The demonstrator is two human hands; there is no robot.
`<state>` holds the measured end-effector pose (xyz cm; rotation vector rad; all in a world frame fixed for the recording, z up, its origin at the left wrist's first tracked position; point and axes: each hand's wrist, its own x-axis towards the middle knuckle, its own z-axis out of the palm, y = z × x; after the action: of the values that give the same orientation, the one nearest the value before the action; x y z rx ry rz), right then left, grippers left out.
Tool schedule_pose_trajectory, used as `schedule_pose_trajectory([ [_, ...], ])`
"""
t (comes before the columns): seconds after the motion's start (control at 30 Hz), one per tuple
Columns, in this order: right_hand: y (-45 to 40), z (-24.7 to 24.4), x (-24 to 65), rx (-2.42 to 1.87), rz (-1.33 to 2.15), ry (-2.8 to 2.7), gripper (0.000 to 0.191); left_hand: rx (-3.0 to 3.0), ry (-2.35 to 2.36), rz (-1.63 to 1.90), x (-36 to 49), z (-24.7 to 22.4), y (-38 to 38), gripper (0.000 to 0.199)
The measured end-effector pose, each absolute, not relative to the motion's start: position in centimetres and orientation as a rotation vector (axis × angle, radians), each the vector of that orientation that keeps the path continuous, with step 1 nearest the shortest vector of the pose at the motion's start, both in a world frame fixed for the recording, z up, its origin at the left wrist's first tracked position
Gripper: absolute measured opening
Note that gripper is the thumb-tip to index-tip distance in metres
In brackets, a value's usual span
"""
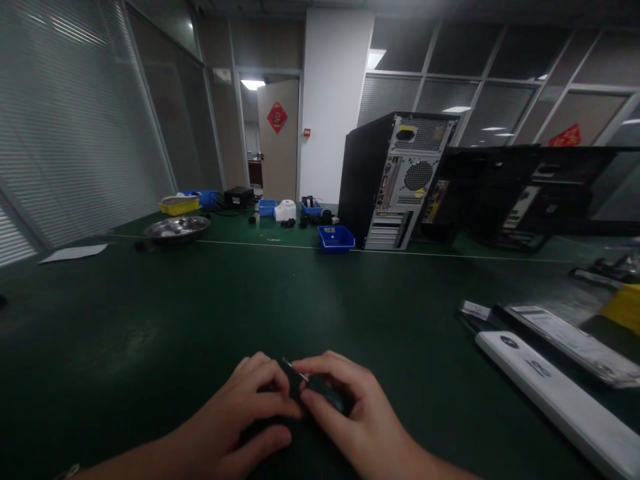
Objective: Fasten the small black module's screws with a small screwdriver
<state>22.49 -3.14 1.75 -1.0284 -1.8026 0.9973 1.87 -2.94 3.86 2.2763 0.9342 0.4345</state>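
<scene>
Right, down at the bottom centre of the frame, the right hand [353,403] had its fingertips closed on a thin silvery piece [295,369], which lay tilted between the two hands, above the dark green tabletop [215,300]! Close beside it came the left hand [257,403], fingers curled, its thumb and forefinger apart, the forefinger's tip near the other thumb. Out to the lower right, a long white casing [555,393] stretched off towards the corner, a metal-faced part [575,343] just beyond it, and a yellow object [624,308] sat at the right edge. Further up, right of centre, stood a black computer tower [367,180], its back panel showing, with a blue tray [336,239] just beside its base. Over on the left, a shiny metal bowl [176,229] rested near a white sheet [75,253].
</scene>
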Motion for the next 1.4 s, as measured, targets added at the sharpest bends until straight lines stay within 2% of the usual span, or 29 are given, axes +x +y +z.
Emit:
schedule_pose_trajectory([
  [0.2, -2.9, 1.7, 22.6, -0.992, 0.963, -1.811, 0.026, 2.291, 1.106, 0.586, 1.6, 3.1, -3.4, 0.017],
  [0.37, -2.5, 2.0, 23.1, -1.032, 0.792, -1.88, 0.021, 2.336, 1.275, 0.546, 1.9, 2.9, -3.9, 0.04],
  [0.5, -2.3, 2.0, 23.6, -1.055, 0.764, -1.99, 0.035, 2.307, 1.245, 0.554, 1.8, 2.4, -3.8, 0.051],
  [0.57, -2.4, 2.2, 23.7, -1.07, 0.784, -2.066, 0.039, 2.289, 1.235, 0.547, 1.7, 2.1, -3.8, 0.044],
  [0.67, -2.5, 2.7, 23.8, -1.108, 0.824, -2.154, 0.038, 2.257, 1.242, 0.561, 1.9, 2.2, -3.8, 0.024],
  [0.73, -2.6, 3.0, 23.8, -1.122, 0.852, -2.203, 0.038, 2.217, 1.233, 0.591, 2.1, 2.5, -3.7, 0.019],
  [0.87, -2.5, 3.2, 23.9, -1.153, 0.856, -2.274, 0.035, 2.048, 1.171, 0.734, 2.0, 2.6, -3.1, 0.033],
  [1.0, -2.3, 2.7, 23.9, -1.154, 0.83, -2.279, 0.03, 1.744, 0.931, 0.84, 1.5, 1.7, -2.5, 0.034],
  [1.17, -2.3, 2.9, 23.5, -0.902, 0.977, -1.943, 0.023, 1.328, 0.72, 0.846, 1.5, 0.8, -2.2, 0.036],
  [1.4, -3.2, 3.2, 22.5, -0.727, 1.101, -1.661, 0.022, 1.182, 0.632, 0.798, 2.3, 0.9, -2.5, 0.04],
])
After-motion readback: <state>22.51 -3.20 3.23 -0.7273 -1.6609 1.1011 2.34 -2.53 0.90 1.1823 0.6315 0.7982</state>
